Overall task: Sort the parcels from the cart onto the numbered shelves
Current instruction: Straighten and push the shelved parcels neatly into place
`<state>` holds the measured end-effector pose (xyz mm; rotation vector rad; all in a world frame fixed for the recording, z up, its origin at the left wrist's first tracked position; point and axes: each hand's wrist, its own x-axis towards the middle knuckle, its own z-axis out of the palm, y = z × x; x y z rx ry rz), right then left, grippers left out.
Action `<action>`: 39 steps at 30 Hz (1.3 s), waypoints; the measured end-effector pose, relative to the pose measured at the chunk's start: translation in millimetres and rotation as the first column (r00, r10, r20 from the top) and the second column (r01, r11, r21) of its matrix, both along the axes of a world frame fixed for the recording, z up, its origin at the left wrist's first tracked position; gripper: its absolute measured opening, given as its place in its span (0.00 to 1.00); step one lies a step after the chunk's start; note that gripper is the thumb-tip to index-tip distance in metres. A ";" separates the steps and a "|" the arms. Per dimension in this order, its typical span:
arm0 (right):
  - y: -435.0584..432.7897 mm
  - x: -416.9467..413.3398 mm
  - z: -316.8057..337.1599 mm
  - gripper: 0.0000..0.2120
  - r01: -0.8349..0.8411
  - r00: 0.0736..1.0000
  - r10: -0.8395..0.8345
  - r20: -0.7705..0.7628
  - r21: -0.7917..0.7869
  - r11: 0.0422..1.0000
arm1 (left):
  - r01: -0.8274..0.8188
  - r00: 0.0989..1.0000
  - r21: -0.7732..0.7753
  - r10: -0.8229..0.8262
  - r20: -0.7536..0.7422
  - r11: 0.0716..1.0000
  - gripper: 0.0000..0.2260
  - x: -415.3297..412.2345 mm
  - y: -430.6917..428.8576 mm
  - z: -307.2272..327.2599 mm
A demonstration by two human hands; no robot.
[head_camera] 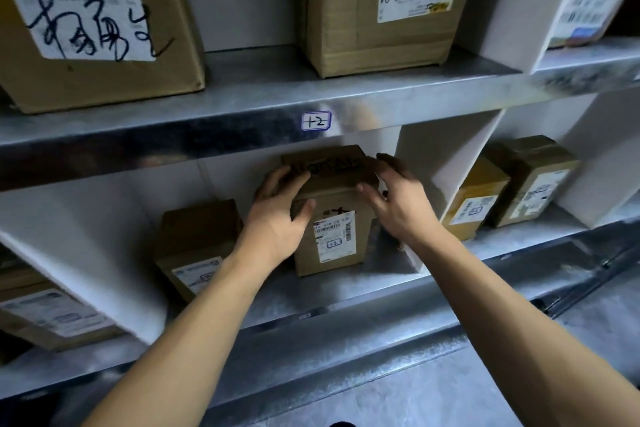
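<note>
A small brown cardboard parcel (332,218) with a white shipping label stands upright on the lower metal shelf (346,288), under the shelf tag "1-2" (316,121). My left hand (280,215) grips its left side, fingers over the top edge and thumb on the front. My right hand (398,198) holds its upper right corner, fingers curved over the top. Another brown parcel (197,239) leans just to the left in the same compartment.
White dividers (436,184) split the shelf into compartments. Two parcels (509,191) stand in the compartment to the right. On the upper shelf sit a large box with handwriting (93,24) and a box marked "1-2" (388,3). A labelled parcel (45,315) lies at far left.
</note>
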<state>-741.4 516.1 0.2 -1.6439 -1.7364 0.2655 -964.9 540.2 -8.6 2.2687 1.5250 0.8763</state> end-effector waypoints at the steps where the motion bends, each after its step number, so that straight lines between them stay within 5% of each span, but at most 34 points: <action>1: 2.7 1.0 -2.6 0.22 -0.020 1.000 0.020 -0.015 0.011 1.000 | -0.010 1.000 -0.003 0.010 0.007 1.000 0.21 2.2 0.1 -1.7; 8: 11.3 10.0 -11.9 0.16 -0.069 0.989 0.077 -0.124 0.065 0.995 | -0.095 0.995 0.049 0.095 0.014 0.994 0.16 18.0 -3.5 -2.5; 24: 5.6 42.2 -19.7 0.20 -0.107 0.993 0.108 -0.049 0.025 0.994 | -0.157 0.987 0.092 0.152 0.058 0.983 0.18 55.6 -24.4 -7.5; 33: 6.2 46.3 -19.8 0.23 -0.195 0.961 0.174 0.217 0.083 0.977 | -0.196 0.978 0.084 0.201 -0.061 0.977 0.23 57.3 -27.7 -1.8; 39: 5.4 48.8 -10.7 0.26 -0.279 0.890 0.243 0.385 0.040 0.959 | -0.144 0.949 0.114 0.170 -0.266 0.983 0.25 54.7 -32.0 4.0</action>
